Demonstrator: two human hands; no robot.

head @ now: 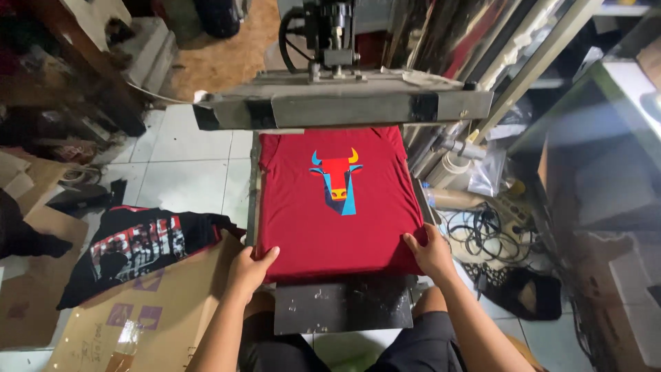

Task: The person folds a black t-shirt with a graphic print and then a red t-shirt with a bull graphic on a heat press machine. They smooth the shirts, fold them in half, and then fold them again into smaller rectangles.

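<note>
Item: left hand (pixel 249 267), fingers curled over the near-left edge of the red t-shirt (pixel 330 227), thumb on top, pinching the cloth; right hand (pixel 431 253), fingers bent, gripping the near-right edge likewise. Shirt: lies flat on the lower platen (pixel 342 306) of the heat press, bull-head print (pixel 337 181) facing up, centred; upper press plate (pixel 341 107) raised behind it. Handling, as a judgement: keep both grips level and the pull even, so the cloth stays smooth and the print does not crease. Adjacent: black printed shirt (pixel 134 248) on cardboard (pixel 148 313), left; cables (pixel 485 234), right.
</note>
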